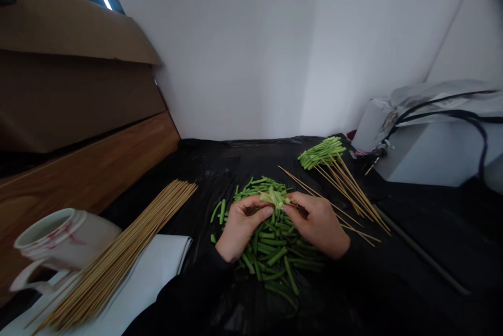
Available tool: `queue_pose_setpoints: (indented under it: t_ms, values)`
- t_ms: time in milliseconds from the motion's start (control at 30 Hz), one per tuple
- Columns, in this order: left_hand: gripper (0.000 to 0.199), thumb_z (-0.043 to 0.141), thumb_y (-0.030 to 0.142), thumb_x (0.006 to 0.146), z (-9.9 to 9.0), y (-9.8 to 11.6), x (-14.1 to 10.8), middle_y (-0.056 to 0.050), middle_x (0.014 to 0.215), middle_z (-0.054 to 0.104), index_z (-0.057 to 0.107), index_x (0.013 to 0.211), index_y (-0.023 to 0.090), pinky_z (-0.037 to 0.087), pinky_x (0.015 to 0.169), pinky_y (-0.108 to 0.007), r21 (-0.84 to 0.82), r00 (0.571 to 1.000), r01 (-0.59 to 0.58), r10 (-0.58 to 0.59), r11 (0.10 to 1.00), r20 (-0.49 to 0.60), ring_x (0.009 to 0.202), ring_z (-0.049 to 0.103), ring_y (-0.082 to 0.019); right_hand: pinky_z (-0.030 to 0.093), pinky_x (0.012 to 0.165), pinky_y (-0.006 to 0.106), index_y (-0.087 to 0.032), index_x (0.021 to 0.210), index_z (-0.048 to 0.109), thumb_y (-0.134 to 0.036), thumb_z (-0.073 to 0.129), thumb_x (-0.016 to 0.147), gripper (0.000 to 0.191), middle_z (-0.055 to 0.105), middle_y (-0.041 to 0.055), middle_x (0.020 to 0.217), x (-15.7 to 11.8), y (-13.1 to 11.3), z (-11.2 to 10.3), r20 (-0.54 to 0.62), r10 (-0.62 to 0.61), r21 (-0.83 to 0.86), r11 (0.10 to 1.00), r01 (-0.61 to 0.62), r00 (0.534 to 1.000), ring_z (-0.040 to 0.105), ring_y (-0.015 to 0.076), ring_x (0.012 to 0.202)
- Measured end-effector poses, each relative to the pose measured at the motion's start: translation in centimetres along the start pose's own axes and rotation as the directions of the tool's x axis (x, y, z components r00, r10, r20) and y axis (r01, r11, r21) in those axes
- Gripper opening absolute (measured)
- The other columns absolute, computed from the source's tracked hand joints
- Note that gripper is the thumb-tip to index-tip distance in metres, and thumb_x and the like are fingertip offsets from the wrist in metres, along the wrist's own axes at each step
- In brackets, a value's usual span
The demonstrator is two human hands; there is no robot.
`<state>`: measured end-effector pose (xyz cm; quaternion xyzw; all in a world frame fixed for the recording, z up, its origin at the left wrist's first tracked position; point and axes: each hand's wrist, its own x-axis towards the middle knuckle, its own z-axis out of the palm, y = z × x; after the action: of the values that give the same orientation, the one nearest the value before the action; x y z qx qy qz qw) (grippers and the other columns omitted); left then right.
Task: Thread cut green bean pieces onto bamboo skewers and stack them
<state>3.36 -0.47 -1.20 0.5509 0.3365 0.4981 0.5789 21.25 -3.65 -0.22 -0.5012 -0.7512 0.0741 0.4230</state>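
Note:
My left hand [244, 224] and my right hand [320, 225] meet over a loose pile of cut green beans [273, 252]. Between their fingertips is a small row of pale green bean pieces [276, 198], with a thin bamboo skewer running crosswise through or along it. The left thumb and fingers pinch the row's left end. At its right end, the right hand's fingers are closed on the beans and skewer; part of that grip is hidden. To the upper right lie skewered green beans [323, 152], laid side by side, their bare bamboo skewers [353, 189] pointing toward me.
On the left, a thick bundle of bamboo skewers [129, 252] rests across a folded white sheet [167, 252], beside a white mug [66, 236]. A cardboard box [74, 79] stands behind. Black plastic [208, 160] covers the table. Cables and a grey box [424, 152] are at right.

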Motion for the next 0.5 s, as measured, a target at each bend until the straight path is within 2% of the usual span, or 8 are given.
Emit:
queue_pose_setpoints:
  t_ms: [200,400,500]
  values:
    - [0.018,0.075,0.030,0.071,0.09,0.38,0.06,-0.002,0.076,0.069,0.067,0.077,0.015,0.047,0.073,-0.026,-0.051,0.998,0.043,-0.046,0.998,-0.046,0.070,0.060,-0.013,0.044,0.079,0.025,-0.022,0.099,0.062,-0.022,0.047,0.092,0.017,0.070,0.0015,0.096,-0.31,-0.10,0.23,0.005,-0.088,-0.056,0.995,0.088,0.996,0.065,0.0150,0.087]
    - [0.021,0.072,0.032,0.075,-0.45,0.41,0.29,-0.004,0.085,0.070,0.061,0.078,0.015,0.047,0.078,-0.028,-0.150,0.988,0.104,-0.119,0.983,-0.097,0.077,0.061,-0.014,0.039,0.065,0.026,-0.017,0.098,0.057,-0.026,0.039,0.096,0.020,0.066,0.0018,0.078,-0.41,0.60,0.02,-0.079,-0.095,-0.291,0.954,0.068,0.992,0.061,0.0150,0.069]
    - [0.022,0.074,0.031,0.074,-0.74,0.31,0.38,-0.005,0.085,0.069,0.064,0.084,0.015,0.047,0.078,-0.027,-0.203,0.986,0.109,-0.133,0.973,-0.105,0.080,0.061,-0.014,0.038,0.066,0.026,-0.018,0.093,0.058,-0.024,0.039,0.097,0.020,0.064,0.0015,0.078,-0.43,0.59,-0.02,-0.074,-0.142,-0.341,0.934,0.109,0.987,0.060,0.0144,0.070]
